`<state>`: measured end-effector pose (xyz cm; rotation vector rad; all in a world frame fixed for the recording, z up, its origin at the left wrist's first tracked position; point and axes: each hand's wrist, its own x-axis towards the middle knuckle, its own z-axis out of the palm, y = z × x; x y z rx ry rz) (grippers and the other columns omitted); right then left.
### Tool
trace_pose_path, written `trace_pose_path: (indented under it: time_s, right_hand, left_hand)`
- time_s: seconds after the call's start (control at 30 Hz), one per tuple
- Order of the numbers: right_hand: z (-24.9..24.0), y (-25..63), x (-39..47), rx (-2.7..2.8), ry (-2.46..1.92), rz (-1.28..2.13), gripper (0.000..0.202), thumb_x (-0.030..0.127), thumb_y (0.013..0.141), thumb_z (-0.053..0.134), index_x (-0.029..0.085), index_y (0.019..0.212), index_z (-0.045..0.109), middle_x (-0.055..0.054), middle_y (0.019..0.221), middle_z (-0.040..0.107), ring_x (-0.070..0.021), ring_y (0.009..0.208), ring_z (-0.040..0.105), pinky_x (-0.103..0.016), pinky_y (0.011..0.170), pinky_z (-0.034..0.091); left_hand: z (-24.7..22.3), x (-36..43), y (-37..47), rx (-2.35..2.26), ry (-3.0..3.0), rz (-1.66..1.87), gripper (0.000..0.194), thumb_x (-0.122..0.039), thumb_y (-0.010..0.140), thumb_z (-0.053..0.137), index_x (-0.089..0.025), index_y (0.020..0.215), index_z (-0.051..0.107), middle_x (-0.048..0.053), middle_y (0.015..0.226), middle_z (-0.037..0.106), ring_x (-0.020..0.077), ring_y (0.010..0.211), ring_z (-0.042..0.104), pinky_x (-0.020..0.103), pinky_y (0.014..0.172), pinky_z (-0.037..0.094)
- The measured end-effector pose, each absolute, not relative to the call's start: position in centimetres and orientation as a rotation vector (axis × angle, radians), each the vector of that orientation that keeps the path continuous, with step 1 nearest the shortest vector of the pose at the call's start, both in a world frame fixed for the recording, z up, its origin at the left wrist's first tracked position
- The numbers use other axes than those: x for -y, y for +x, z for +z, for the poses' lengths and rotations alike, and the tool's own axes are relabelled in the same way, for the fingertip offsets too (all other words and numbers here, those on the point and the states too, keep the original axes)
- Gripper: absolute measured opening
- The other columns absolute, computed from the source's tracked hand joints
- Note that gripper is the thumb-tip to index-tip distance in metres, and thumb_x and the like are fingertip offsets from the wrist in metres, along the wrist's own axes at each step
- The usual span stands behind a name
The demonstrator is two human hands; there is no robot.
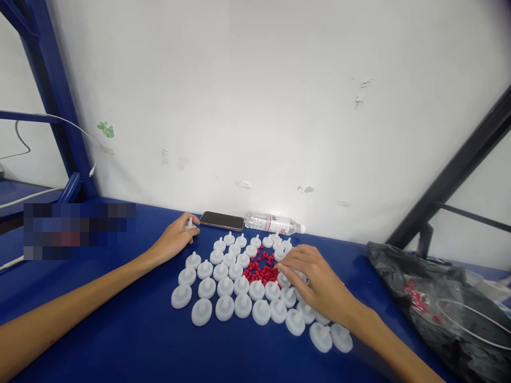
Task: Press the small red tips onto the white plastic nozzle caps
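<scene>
My left hand is closed around a white plastic cap with a narrow upright spout, at the left of the phone. Many similar white spouted caps stand in rough rows on the blue table, spouts up. They surround a loose heap of small red plastic pieces. My right hand reaches over the right-hand caps, thumb and fingers drawn together at the edge of the red heap. Whatever is between those fingertips is too small to make out. Some caps are hidden beneath this hand.
A dark phone and a clear plastic bottle lie against the white wall. At the right sits a black plastic bag with red pieces showing in it. A white cable hangs by the blue frame.
</scene>
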<state>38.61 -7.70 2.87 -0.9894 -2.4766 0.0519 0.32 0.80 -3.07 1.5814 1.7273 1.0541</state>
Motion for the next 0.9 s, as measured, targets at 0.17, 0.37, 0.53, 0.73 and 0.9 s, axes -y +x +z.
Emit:
trace_pose_path:
  time_s: [0.17,0.37,0.53,0.73,0.9]
  right_hand:
    - [3.1,38.4,8.4,2.548,-0.920,0.122,0.045,0.026,0.113,0.030,0.021,0.097,0.072,-0.007,0.108,0.076,-0.0251,0.109,0.063,-0.048,0.107,0.040]
    - [3.0,38.8,8.0,2.573,-0.914,0.184,0.047,0.027,0.113,0.029,0.021,0.101,0.073,-0.008,0.113,0.076,-0.0263,0.115,0.060,-0.050,0.110,0.038]
    - [3.0,38.6,8.1,2.592,-0.930,0.175,0.048,0.029,0.114,0.029,0.021,0.089,0.069,-0.007,0.105,0.074,-0.0261,0.112,0.060,-0.050,0.108,0.040]
    - [2.5,38.5,7.7,2.528,-0.970,0.054,0.044,0.027,0.114,0.031,0.020,0.095,0.071,-0.007,0.099,0.075,-0.0240,0.101,0.064,-0.047,0.101,0.044]
    - [1.7,38.7,6.8,2.495,-1.027,0.004,0.038,0.029,0.112,0.040,0.022,0.096,0.074,-0.006,0.095,0.077,-0.0255,0.099,0.066,-0.048,0.097,0.047]
  left_hand:
    - [-2.9,-0.6,0.4,-1.712,1.603,1.051,0.033,-0.038,0.102,0.066,-0.016,0.127,0.063,0.008,0.119,0.068,0.0215,0.097,0.070,0.040,0.083,0.062]
    - [-2.6,-0.5,0.7,-1.703,1.653,1.047,0.032,-0.038,0.102,0.066,-0.016,0.125,0.064,0.008,0.116,0.069,0.0205,0.094,0.070,0.039,0.081,0.062]
    - [-2.5,-0.5,0.7,-1.707,1.696,1.035,0.032,-0.037,0.102,0.066,-0.016,0.125,0.064,0.008,0.116,0.069,0.0207,0.095,0.070,0.039,0.082,0.062]
    - [-2.5,-0.4,0.6,-1.687,1.717,1.037,0.032,-0.037,0.102,0.066,-0.016,0.125,0.064,0.008,0.116,0.069,0.0209,0.095,0.070,0.039,0.082,0.062]
    - [-2.7,-0.6,0.5,-1.659,1.729,1.048,0.032,-0.038,0.101,0.066,-0.016,0.125,0.064,0.008,0.117,0.069,0.0213,0.096,0.070,0.040,0.084,0.062]
